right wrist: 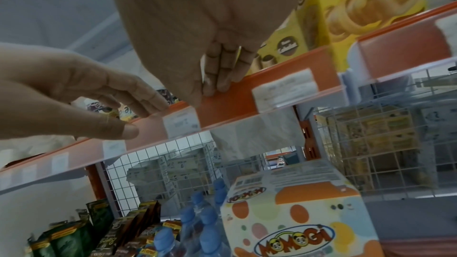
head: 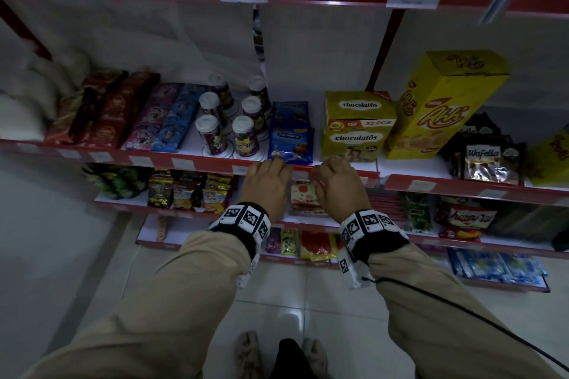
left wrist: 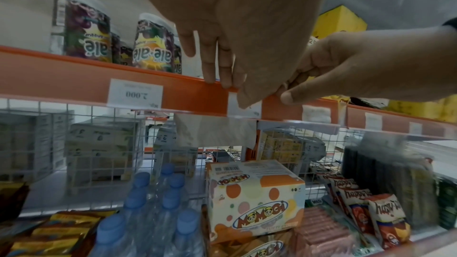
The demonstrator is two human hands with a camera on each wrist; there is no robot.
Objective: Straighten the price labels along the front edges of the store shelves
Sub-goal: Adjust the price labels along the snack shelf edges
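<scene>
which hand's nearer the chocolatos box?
Right. The right hand is at the shelf edge just below the chocolatos box; the left hand is further left, below the blue packet.

I see red shelf edge (head: 191, 163) running under fingertips (head: 278, 160) of both hands. On shelf board just behind fingertips: blue biscuit pack (head: 291, 132). Left of them, ale-ale cups (head: 228, 123) upright in rows, then pink and blue wafer packs (head: 166, 117). Right of fingers: yellow chocolatos box (head: 354, 126), tall yellow Ahh box (head: 437, 101) tilted, Wafello bags (head: 486, 154). Price labels (left wrist: 135, 93) sit in strip; one directly under fingers (right wrist: 181, 122).
</scene>
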